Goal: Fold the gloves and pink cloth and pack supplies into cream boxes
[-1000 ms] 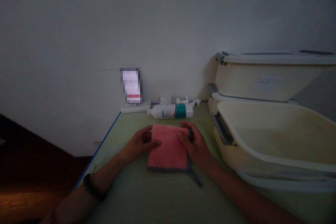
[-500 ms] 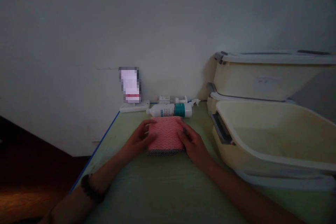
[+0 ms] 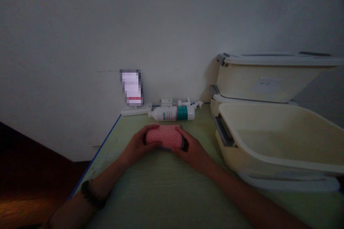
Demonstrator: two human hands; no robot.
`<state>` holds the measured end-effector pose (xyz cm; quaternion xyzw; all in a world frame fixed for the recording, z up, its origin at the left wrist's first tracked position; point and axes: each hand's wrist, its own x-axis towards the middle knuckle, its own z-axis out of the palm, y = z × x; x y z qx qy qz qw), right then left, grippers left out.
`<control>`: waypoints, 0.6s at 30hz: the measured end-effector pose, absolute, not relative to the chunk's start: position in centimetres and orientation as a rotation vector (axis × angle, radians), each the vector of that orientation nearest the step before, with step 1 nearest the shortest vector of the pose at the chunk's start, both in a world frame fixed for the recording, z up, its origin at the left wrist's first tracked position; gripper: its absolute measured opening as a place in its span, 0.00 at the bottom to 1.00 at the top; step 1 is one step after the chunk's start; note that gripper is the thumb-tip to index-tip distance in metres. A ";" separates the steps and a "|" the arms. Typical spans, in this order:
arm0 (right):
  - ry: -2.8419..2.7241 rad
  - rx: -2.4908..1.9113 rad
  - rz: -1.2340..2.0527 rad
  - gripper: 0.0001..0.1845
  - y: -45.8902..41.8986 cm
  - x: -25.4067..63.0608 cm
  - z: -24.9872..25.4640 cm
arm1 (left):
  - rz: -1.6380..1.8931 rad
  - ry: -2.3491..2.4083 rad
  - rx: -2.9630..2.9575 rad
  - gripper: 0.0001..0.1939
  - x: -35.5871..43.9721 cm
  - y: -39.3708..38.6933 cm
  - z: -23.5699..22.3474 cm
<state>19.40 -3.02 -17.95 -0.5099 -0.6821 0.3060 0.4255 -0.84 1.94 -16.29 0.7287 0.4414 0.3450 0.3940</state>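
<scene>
Left hand [image 3: 137,146] and right hand [image 3: 195,152] curve partly closed around opposite ends of a pink cloth [image 3: 163,136], apparently to keep its compact, folded shape together. It sits at the middle of the green tabletop [image 3: 156,193], near a white bottle [image 3: 172,113] lying sideways, with an open cream bin [image 3: 252,166] to the right.

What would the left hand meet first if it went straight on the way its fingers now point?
The pink cloth, which the left hand holds; beyond it, probably the right hand, though depth is unclear from this one view.
</scene>
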 end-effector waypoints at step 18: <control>-0.853 -0.905 1.629 0.15 -4.0 19.3 -14.2 | 1.054 0.871 1.199 0.28 -0.9 0.8 -14.0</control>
